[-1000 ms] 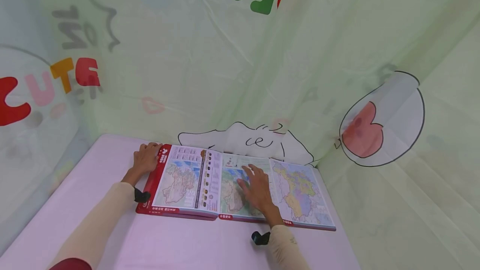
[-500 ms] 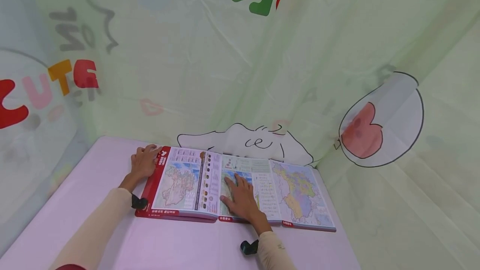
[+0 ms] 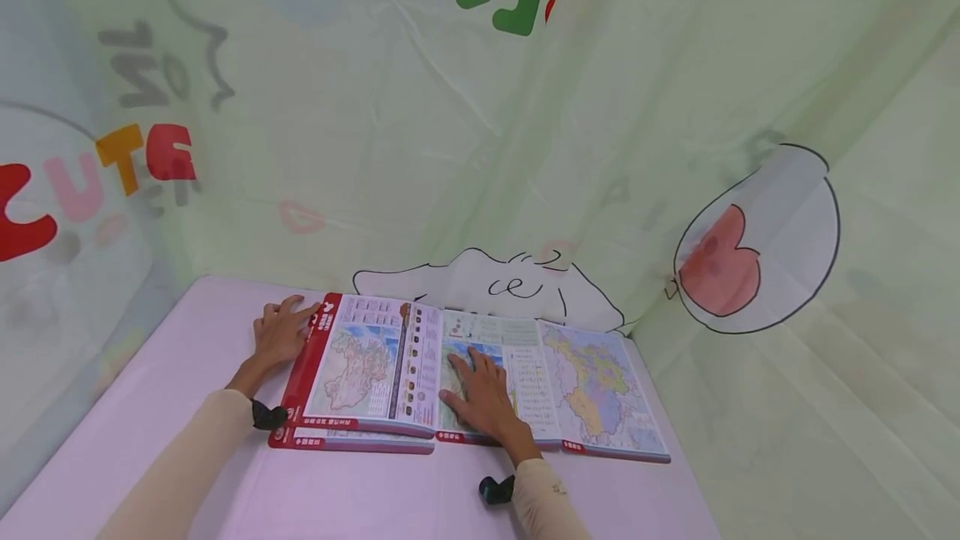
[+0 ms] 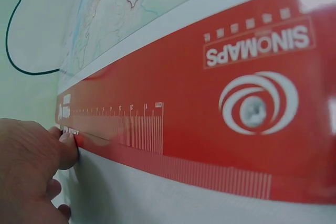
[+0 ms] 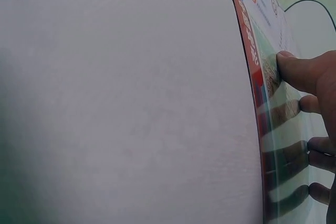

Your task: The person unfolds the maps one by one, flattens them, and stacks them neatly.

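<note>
A glossy folding map (image 3: 600, 386) lies spread on the table in three visible panels. Its left part is a stack with a red-edged top panel (image 3: 303, 377) that stands slightly raised, showing another red-edged layer (image 3: 360, 444) beneath it. My left hand (image 3: 279, 336) pinches the far left corner of this top panel; in the left wrist view its thumb and fingers meet at the red border (image 4: 173, 145), printed with ruler marks and "SINOMAPS". Over the middle panel my right hand (image 3: 483, 394) rests with spread fingers, its fingertips (image 5: 286, 59) touching the surface.
A pale pink cloth covers the table (image 3: 360, 494). Behind it and to the right hang light green printed curtains (image 3: 420, 123), close to the map's far edge. Black wrist cameras (image 3: 268, 415) sit on both wrists.
My right hand has moved left across the middle panel and settled there. The left hand has shifted slightly left, and the top left panel has lifted apart from the layer under it.
</note>
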`<action>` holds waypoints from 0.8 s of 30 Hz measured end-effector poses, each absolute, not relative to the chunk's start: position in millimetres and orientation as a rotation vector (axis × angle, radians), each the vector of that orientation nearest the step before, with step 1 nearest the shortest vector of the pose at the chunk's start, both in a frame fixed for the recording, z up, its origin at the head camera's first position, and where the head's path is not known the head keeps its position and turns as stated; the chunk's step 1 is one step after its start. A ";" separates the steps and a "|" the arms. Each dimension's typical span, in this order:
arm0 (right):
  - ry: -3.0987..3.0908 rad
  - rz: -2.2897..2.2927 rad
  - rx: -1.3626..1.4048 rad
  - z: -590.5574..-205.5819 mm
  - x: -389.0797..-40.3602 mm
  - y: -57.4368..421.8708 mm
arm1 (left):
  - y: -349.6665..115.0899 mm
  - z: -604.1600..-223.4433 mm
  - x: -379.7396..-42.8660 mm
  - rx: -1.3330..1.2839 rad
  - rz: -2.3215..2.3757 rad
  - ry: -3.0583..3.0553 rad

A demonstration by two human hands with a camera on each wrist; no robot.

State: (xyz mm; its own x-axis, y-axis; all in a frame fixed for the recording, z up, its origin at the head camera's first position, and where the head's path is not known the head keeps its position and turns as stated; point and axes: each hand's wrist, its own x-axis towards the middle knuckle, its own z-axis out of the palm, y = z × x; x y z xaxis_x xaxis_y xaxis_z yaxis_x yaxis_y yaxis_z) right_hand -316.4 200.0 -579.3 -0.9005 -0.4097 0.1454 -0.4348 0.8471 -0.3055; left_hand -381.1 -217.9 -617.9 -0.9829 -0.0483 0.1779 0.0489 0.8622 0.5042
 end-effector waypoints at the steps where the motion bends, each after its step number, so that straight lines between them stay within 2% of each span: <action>1: -2.940 0.521 0.677 -581.1 -317.1 200.5 | -218.4 -618.1 -380.3 -0.001 -0.782 -2.850; 24: -2.867 0.556 0.702 -592.0 -322.0 203.9 | -217.7 -602.2 -344.7 -0.088 -0.904 -2.810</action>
